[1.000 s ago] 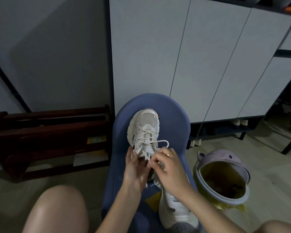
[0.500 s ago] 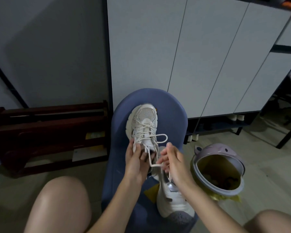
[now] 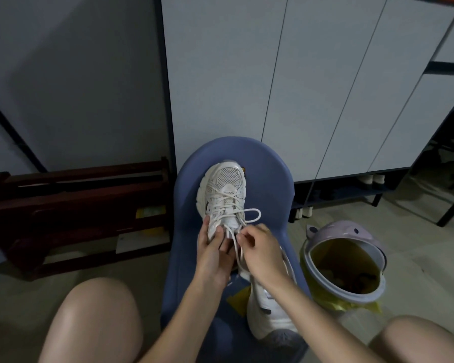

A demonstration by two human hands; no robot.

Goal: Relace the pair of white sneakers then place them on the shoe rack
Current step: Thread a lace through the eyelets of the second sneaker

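A white sneaker [image 3: 224,191] lies toe-away on a blue chair [image 3: 269,176]. Its cream lace [image 3: 249,214] makes a loose loop to the right of the tongue. My left hand [image 3: 212,255] grips the sneaker's collar on the left side, thumb on the upper. My right hand [image 3: 260,251] pinches a strand of the lace just right of the tongue. The second white sneaker [image 3: 269,311] lies on the chair's near edge, partly hidden under my right forearm.
A dark wooden shoe rack [image 3: 71,205] stands on the floor to the left. White cabinet doors [image 3: 299,87] rise behind the chair. A lavender bin [image 3: 344,260] with a yellow liner stands on the right. My bare knees frame the bottom.
My right hand drew the lace back toward me, then returned to the tongue and now pinches a strand there. The left hand kept its grip on the sneaker.
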